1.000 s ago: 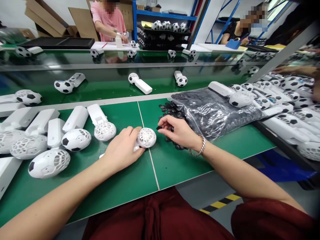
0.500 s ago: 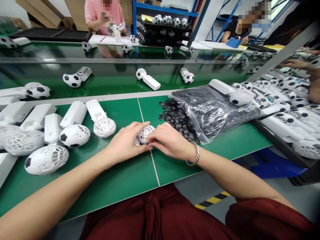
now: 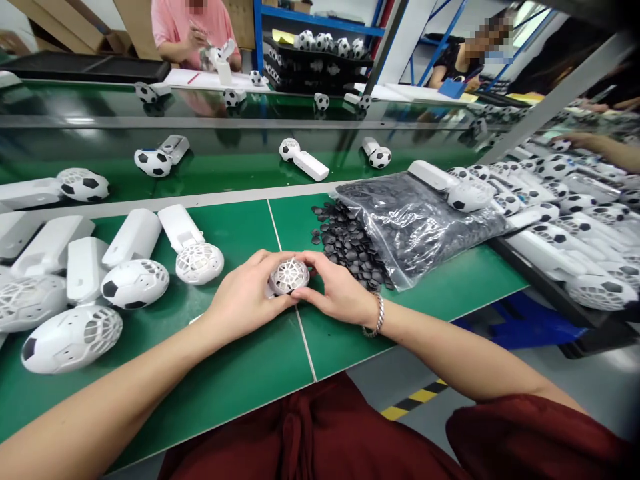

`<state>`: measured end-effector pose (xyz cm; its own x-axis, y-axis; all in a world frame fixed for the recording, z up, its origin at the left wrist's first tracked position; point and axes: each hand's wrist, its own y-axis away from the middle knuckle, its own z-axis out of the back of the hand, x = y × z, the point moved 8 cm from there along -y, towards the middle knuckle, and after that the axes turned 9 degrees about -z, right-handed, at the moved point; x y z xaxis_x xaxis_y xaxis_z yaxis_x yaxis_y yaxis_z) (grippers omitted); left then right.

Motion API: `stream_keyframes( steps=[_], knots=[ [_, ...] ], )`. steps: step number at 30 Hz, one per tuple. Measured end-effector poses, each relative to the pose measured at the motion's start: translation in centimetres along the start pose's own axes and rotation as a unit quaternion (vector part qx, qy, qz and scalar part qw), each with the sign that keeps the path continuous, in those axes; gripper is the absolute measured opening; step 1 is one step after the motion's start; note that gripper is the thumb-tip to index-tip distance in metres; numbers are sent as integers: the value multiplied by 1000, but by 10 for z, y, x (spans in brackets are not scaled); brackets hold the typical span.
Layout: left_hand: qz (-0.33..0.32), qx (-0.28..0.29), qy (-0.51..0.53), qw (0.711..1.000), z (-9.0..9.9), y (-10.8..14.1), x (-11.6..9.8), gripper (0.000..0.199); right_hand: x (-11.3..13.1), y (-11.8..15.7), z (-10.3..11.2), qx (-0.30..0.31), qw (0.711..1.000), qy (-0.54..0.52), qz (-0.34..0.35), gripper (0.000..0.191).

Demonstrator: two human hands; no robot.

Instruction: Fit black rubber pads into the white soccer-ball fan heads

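Observation:
Between my two hands is a soccer-ball-patterned device point(image 3: 291, 275) with a white openwork lattice facing up. My left hand point(image 3: 253, 288) is wrapped around its left side, thumb along the near edge. From the right, my right hand point(image 3: 336, 285) grips the ball with thumb and fingers. Most of the device's body is hidden by my hands. Just beyond my right hand lies a pile of small black patches point(image 3: 350, 240), spilling beside a clear plastic bag point(image 3: 420, 220) filled with more of them.
Several white ball-headed devices point(image 3: 135, 283) lie at the left of the green table point(image 3: 240, 380). A black tray point(image 3: 545, 287) heaped with similar devices stands at right. Behind runs a green conveyor point(image 3: 230, 160) carrying several more. Co-workers sit across it; another person's arm point(image 3: 607, 150) reaches in at far right.
My right hand has gone from a fingertip pinch at the ball's right edge to a wider grip around its side. More of the lattice shows now. The view has shifted slightly.

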<state>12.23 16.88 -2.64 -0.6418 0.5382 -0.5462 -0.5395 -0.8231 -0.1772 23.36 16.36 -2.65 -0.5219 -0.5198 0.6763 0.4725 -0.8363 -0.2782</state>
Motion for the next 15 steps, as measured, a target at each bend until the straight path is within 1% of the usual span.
stream_keyframes(
  steps=[3,5,7,9,10,11,13,14,15],
  knots=[
    [-1,-1,-4,1000,0,0,1,51,-1,3,-5,-23,1000,4,1,44],
    [-2,1,-2,1000,0,0,1,51,-2,3,-5,-28,1000,0,-6,44],
    [-2,2,-7,1000,0,1,1,52,-5,-2,-1,-3,1000,-19,-19,41],
    [-3,6,-19,1000,-1,2,-2,53,-13,-11,8,28,998,-36,-38,30],
    [-7,12,-26,1000,-3,2,-4,54,-18,-18,17,25,998,-27,-48,23],
    [-16,20,-32,999,-5,2,-7,56,-26,-25,27,8,998,-1,-57,19],
    [-40,42,-42,997,-13,1,-15,59,-40,-41,47,-41,992,95,-71,14],
    [-52,53,-45,996,-17,0,-19,58,-46,-49,51,-46,985,153,-69,12],
    [-64,62,-47,995,-21,-1,-24,57,-52,-57,50,-29,976,209,-62,11]
  ],
)
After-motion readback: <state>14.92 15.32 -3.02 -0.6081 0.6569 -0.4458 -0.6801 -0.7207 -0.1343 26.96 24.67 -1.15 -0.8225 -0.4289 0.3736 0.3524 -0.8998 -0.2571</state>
